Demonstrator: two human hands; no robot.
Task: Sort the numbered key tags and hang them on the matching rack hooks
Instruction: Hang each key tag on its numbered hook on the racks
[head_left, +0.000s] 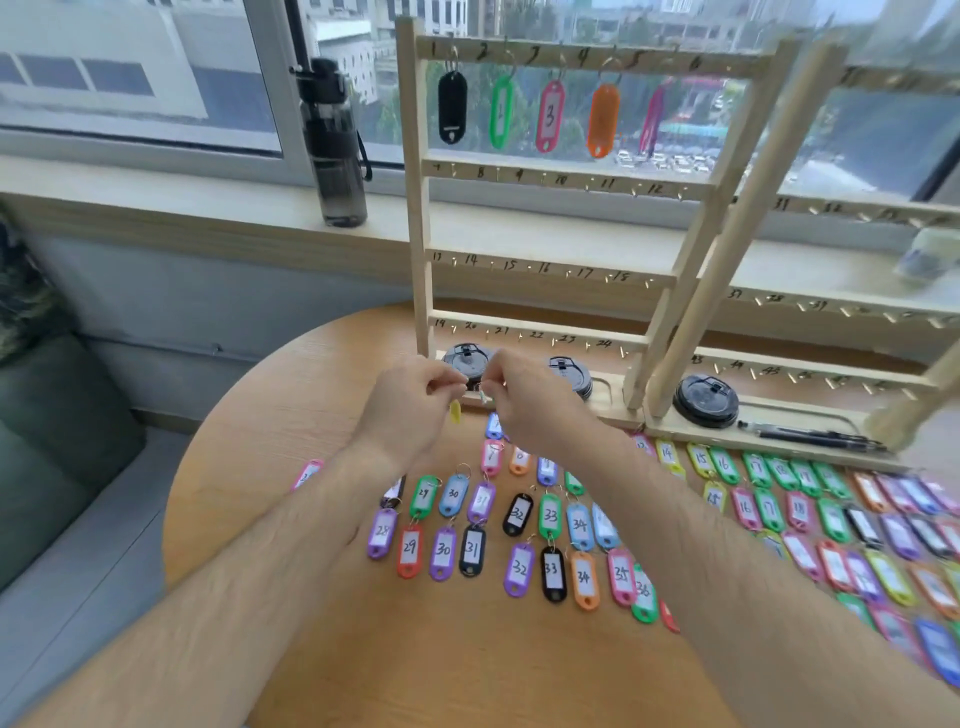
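Both hands meet above the round wooden table (322, 649), just in front of the rack's base. My left hand (410, 400) pinches the ring of a yellow key tag (455, 412) that dangles below its fingers. My right hand (524, 400) pinches the same small ring from the other side. The wooden rack (421, 208) stands behind with numbered hooks; its top row holds a black tag (452, 106), a green tag (502, 110), a pink tag marked 3 (550, 115), an orange tag (603, 120) and a magenta tag (652, 119). Several numbered tags (550, 519) lie in rows on the table.
A second rack (748, 208) stands to the right, with black pens (810, 436) on its base. Black lids (705, 401) sit in the rack bases. A dark water bottle (335, 145) stands on the window sill. A green sofa (47, 441) is at the left.
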